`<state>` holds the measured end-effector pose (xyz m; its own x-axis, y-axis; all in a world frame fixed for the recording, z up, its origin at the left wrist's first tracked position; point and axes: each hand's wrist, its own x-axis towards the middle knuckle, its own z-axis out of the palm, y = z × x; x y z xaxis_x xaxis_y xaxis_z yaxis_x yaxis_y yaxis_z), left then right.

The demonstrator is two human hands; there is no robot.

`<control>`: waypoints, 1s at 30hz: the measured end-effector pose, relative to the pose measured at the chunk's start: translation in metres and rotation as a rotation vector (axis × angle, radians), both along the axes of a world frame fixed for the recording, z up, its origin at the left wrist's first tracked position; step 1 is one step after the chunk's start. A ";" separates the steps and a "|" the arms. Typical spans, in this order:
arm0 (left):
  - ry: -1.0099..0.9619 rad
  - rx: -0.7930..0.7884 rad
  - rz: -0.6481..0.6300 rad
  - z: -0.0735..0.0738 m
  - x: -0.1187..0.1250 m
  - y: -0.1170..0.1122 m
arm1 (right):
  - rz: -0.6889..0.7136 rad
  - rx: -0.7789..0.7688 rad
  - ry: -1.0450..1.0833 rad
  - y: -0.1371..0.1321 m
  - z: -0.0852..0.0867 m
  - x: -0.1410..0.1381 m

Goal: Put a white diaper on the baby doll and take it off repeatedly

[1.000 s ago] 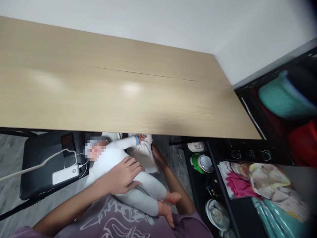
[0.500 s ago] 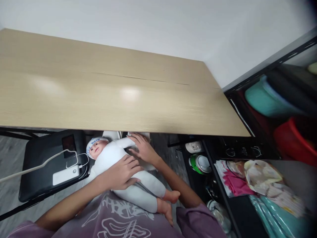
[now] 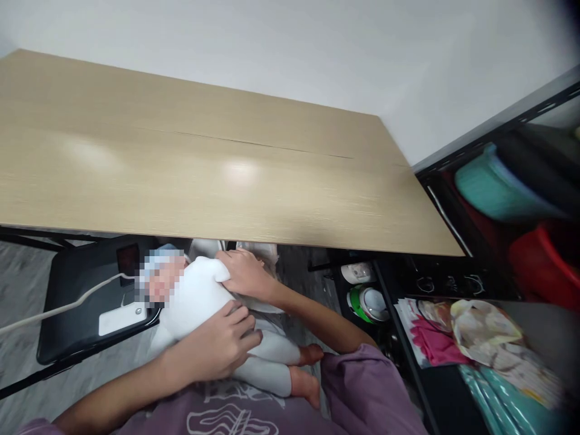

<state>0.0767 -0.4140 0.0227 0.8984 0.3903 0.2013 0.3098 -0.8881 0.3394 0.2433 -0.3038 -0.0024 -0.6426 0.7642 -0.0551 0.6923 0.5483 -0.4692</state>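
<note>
A baby doll (image 3: pixel 199 296) in a white suit and a blue-and-white cap lies across my lap, below the front edge of a wooden table (image 3: pixel 190 175). My left hand (image 3: pixel 224 344) lies on the doll's belly and hip, fingers curled over it. My right hand (image 3: pixel 242 273) is closed on the doll's upper arm by the shoulder, with a white cloth (image 3: pixel 260 257) just behind it. The doll's bare feet (image 3: pixel 306 374) point toward my right side.
A black chair (image 3: pixel 77 320) at the left carries a white power bank (image 3: pixel 122 318) with a cable. At the right stands a black shelf unit (image 3: pixel 453 284) holding a green-and-white pot, plastic bags, pink cloth and teal and red tubs.
My right hand came up from under the table, passed over the doll's arm and now grips it near the shoulder. The doll's head shifted slightly left. My left hand stayed on the doll.
</note>
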 end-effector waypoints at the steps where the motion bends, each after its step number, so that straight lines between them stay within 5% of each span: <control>1: -0.007 0.029 -0.007 0.004 0.001 -0.003 | 0.001 0.006 0.027 -0.004 0.006 -0.002; 8: -0.156 0.068 0.016 0.040 -0.006 -0.027 | -0.109 0.057 0.331 -0.033 0.048 0.005; 11: -0.409 0.078 0.090 0.029 -0.034 -0.041 | -0.235 0.099 0.500 -0.043 0.066 0.023; 14: -0.700 0.216 0.468 0.001 -0.071 -0.039 | -0.376 0.124 0.665 -0.049 0.079 0.046; 16: -0.780 0.262 0.743 -0.011 -0.090 -0.022 | -0.478 0.113 0.755 -0.050 0.084 0.060; 18: -0.680 0.142 0.860 -0.012 -0.100 0.004 | -0.583 0.085 0.838 -0.047 0.086 0.068; 22: -0.275 -0.380 0.780 0.011 -0.099 0.064 | -0.707 0.053 0.970 -0.028 0.085 0.073; 24: -0.181 -0.510 0.767 0.023 -0.095 0.090 | -0.708 0.054 0.953 -0.015 0.084 0.077; 30: -0.153 -0.382 0.750 0.046 -0.088 0.148 | -0.667 0.382 0.266 0.020 0.077 0.129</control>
